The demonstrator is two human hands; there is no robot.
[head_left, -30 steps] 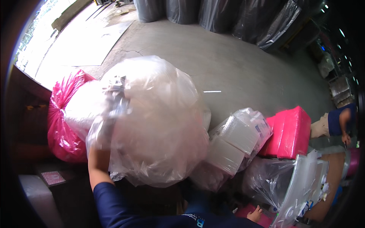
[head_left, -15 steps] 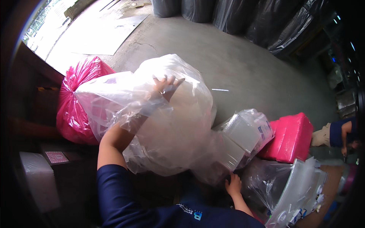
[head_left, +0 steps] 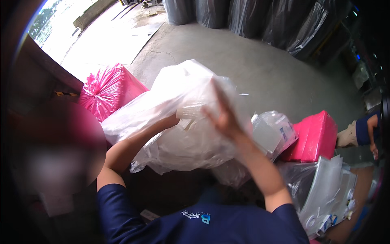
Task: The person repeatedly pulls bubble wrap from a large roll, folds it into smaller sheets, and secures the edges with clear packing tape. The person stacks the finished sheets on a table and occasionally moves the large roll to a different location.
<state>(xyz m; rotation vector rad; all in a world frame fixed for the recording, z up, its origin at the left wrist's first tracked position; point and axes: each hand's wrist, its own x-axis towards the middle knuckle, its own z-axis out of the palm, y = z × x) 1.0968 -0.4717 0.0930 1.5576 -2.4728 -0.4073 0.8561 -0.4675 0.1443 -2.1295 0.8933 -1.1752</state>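
Note:
A large translucent plastic bag (head_left: 174, 83), bulging and crumpled, fills the space in front of me. My left forearm reaches up into its folds, and the plastic covers the fingers of my left hand (head_left: 174, 118), so their grip is hidden. Against the bag's right side is my right hand (head_left: 225, 120), slightly blurred, thumb and fingers apart, holding nothing. Beside the bag's left end sits a shiny pink bag (head_left: 103, 95) with a gathered end.
On the right are a clear bag of white foam pieces (head_left: 270, 136), a pink wrapped block (head_left: 313, 136) and clear-wrapped sheets (head_left: 321, 195). Tall plastic-wrapped dark rolls (head_left: 243, 18) line the back. Another person (head_left: 361, 132) stands at far right. A blurred round patch covers the lower left.
My right hand has risen from the lower right onto the large bag. My left hand, visible through plastic before, is now covered, and the bag's top has folded over.

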